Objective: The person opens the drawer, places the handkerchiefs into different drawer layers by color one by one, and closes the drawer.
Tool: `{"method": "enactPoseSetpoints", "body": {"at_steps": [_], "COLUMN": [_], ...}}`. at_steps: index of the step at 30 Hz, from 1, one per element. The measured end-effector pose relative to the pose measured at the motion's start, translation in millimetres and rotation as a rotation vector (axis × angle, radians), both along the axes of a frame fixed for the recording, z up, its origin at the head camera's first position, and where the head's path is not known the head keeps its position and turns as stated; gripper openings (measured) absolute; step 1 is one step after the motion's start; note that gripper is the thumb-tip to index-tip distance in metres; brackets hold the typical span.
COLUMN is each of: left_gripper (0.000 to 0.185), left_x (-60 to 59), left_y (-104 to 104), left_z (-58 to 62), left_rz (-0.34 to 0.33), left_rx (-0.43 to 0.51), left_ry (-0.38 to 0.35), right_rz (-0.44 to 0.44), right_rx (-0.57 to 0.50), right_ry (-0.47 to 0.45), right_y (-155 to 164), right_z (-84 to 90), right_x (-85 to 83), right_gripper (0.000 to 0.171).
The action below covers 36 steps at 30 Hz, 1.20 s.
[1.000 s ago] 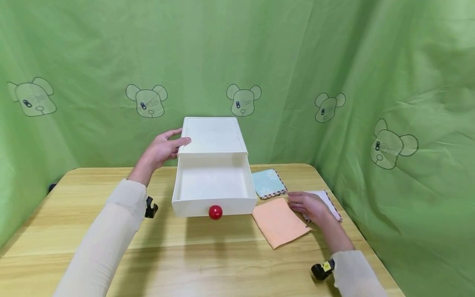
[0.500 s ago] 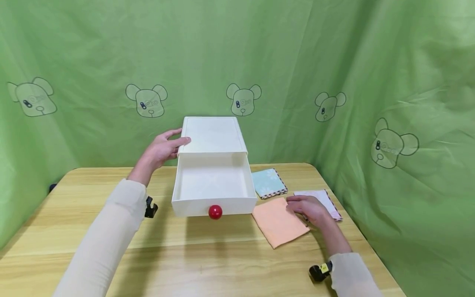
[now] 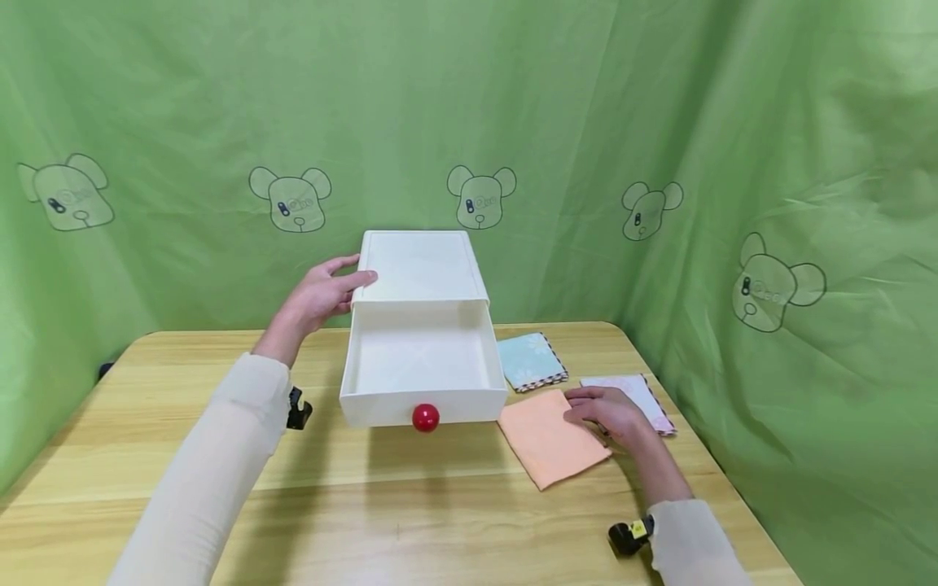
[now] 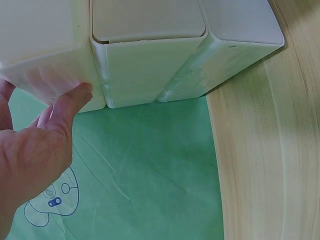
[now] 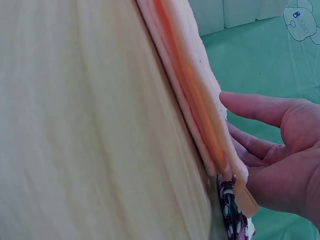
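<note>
My left hand (image 3: 320,295) grips the left edge of the white drawer unit (image 3: 421,264) in the head view, thumb on its top. The left wrist view shows that left hand (image 4: 42,135) with fingers against the unit's side panel. The drawer (image 3: 421,410) is pulled out, bare inside, with a round red knob (image 3: 426,417). At the right, my right hand (image 3: 604,411) is over the edge of a folded orange cloth (image 3: 553,439), thumb and fingers apart. Seen from the right wrist, the thumb of my right hand (image 5: 280,150) comes right to the orange cloth (image 5: 197,75).
A folded light-blue cloth (image 3: 529,362) with a checked border lies right of the drawer. A white-pink cloth (image 3: 637,399) lies partly behind my right hand. In the left wrist view, two more white units (image 4: 145,70) are stacked under the top one. Green curtain (image 3: 410,114) surrounds the wooden table (image 3: 410,521).
My right hand has shifted slightly left, off the white-pink cloth's side and onto the orange cloth's edge. The left hand and drawer have stayed put.
</note>
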<state>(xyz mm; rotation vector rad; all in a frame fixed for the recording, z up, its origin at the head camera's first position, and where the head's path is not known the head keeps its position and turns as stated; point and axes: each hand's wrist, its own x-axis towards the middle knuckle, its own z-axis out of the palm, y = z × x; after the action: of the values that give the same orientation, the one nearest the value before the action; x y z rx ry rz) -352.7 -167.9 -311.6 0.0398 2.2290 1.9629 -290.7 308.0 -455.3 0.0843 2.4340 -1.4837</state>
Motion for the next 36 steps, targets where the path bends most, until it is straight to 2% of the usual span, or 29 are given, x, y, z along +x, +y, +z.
{"method": "enactPoseSetpoints", "body": {"at_steps": [7, 14, 26, 36], "left_gripper": [0.079, 0.081, 0.081, 0.080], "left_x": [-0.5, -0.4, -1.8, -0.7], "left_y": [1.4, 2.8, -1.1, -0.2], "left_z": [0.9, 1.0, -1.5, 0.1], "left_rz": [0.008, 0.002, 0.002, 0.002], "left_rx": [0.001, 0.001, -0.001, -0.002], "left_ry": [0.000, 0.004, 0.000, 0.002], "right_rz": [-0.010, -0.025, 0.000, -0.013], "right_rx": [0.040, 0.034, -0.013, 0.028], "right_ry": [0.022, 0.026, 0.013, 0.030], "right_y": [1.2, 0.1, 1.0, 1.1], "right_z": [-4.9, -3.5, -3.2, -5.3], "right_x": [-1.1, 1.2, 1.9, 0.4], "right_gripper": [0.063, 0.062, 0.064, 0.062]}}
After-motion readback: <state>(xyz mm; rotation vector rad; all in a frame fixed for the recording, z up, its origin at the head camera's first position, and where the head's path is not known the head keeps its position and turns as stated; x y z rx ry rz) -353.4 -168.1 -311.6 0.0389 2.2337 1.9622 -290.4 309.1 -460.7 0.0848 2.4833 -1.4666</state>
